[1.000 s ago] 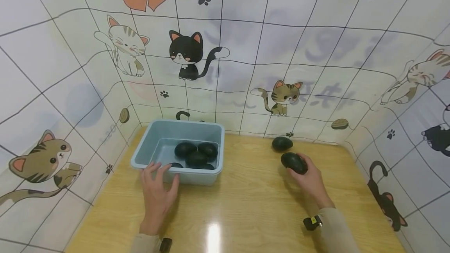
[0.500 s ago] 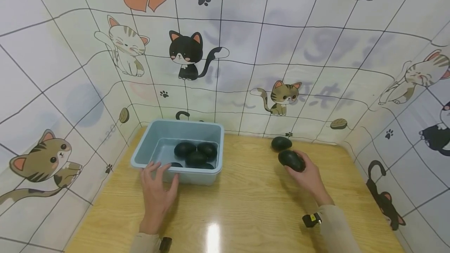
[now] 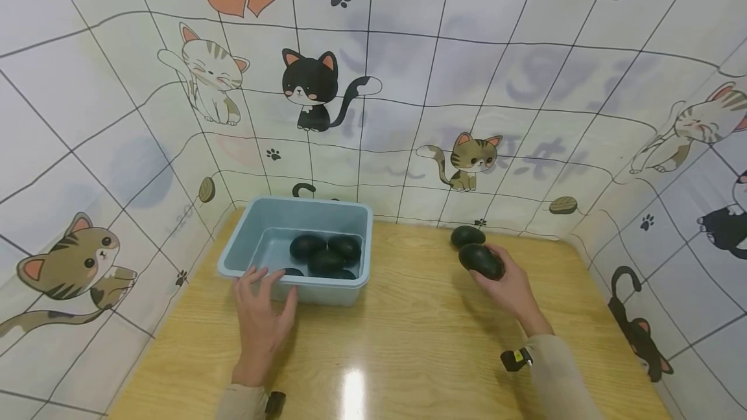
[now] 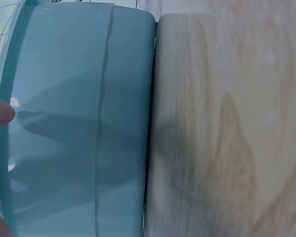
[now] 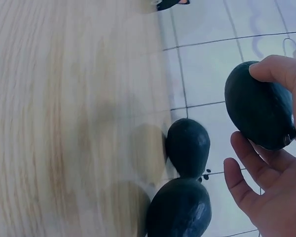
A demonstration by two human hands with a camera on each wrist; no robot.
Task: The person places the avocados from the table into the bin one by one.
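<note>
Dark green avocados [image 3: 325, 263], several of them, lie in a light blue plastic box [image 3: 295, 212] at the left of the table. My left hand [image 3: 259, 316] holds the box's front rim, fingertips over the edge and thumb [image 4: 2, 112] by the outer wall. At the right, my right hand [image 3: 513, 287] grips an avocado [image 3: 481, 261] between thumb and fingers, raised off the table. Behind it lies another avocado [image 3: 467, 237] near the wall. The right wrist view shows two loose avocados, one [image 5: 187, 148] touching the other [image 5: 180, 207]; the head view shows only one.
The wooden table [image 3: 403, 342] meets a back wall [image 3: 403, 83] and side walls covered with cat-print tiles. The box stands close to the back left corner. A bright light reflection lies on the table's front middle.
My right hand has moved slightly left and away from me with the avocado, nearer the one by the wall. My left hand and the box have stayed in place.
</note>
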